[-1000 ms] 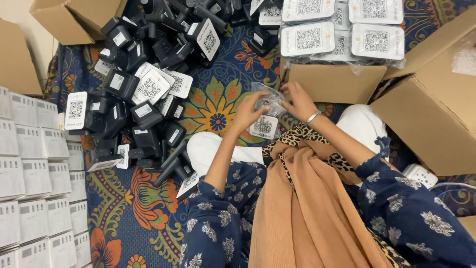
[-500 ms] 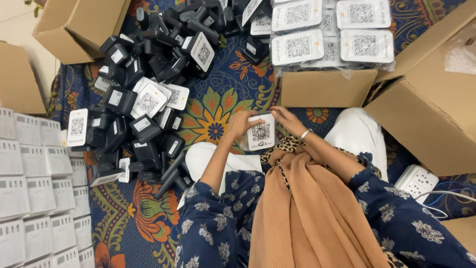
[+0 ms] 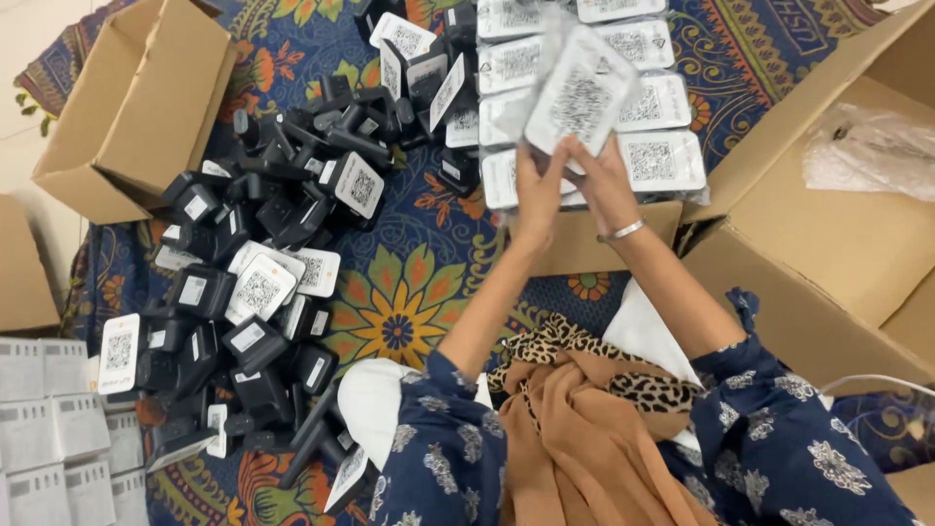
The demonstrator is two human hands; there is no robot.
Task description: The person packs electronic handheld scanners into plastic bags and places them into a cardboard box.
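Observation:
Both my hands hold one white device in a clear plastic wrap (image 3: 581, 93), lifted over the rows of similar wrapped white devices (image 3: 662, 156). My left hand (image 3: 539, 190) grips its lower left edge. My right hand (image 3: 599, 185), with a silver bracelet at the wrist, grips its lower right edge. The wrapped piece has a square black-and-white code on its face and is slightly blurred. A low cardboard box (image 3: 594, 244) sits below the rows, just under my hands.
A heap of black devices with white code labels (image 3: 253, 292) covers the patterned cloth (image 3: 399, 321) at left. Open cardboard boxes stand at upper left (image 3: 146, 107) and at right (image 3: 838, 234). White small boxes (image 3: 58, 429) are stacked at lower left.
My hands have risen from near my lap to above the wrapped rows, carrying the white device up and away from me.

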